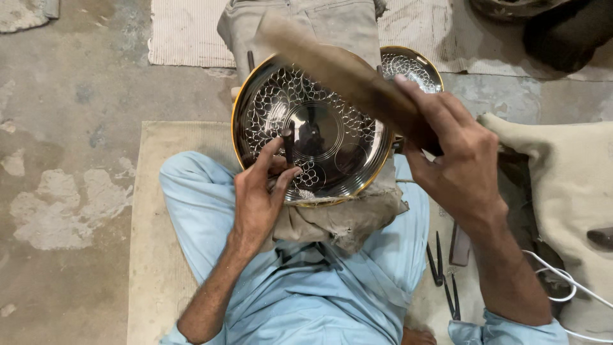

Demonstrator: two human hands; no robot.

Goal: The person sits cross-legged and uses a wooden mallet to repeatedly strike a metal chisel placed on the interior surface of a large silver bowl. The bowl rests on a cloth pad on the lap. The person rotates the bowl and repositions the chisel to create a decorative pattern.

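Observation:
A round dark metal plate (332,96) with a gold rim and an engraved leaf pattern rests tilted on a cloth-covered block over my lap. My left hand (258,198) pinches a short dark chisel (288,142) upright against the plate's lower left pattern. Raised above the plate's right side, my right hand (456,160) grips a wooden mallet (332,67), which is blurred and points up-left. A second engraved plate (418,67) shows behind it.
Several thin dark chisels (440,268) lie on the mat by my right knee. A beige cloth bundle (568,191) and a white cord (562,281) are at the right. A grey padded block (306,22) stands beyond the plate on a concrete floor.

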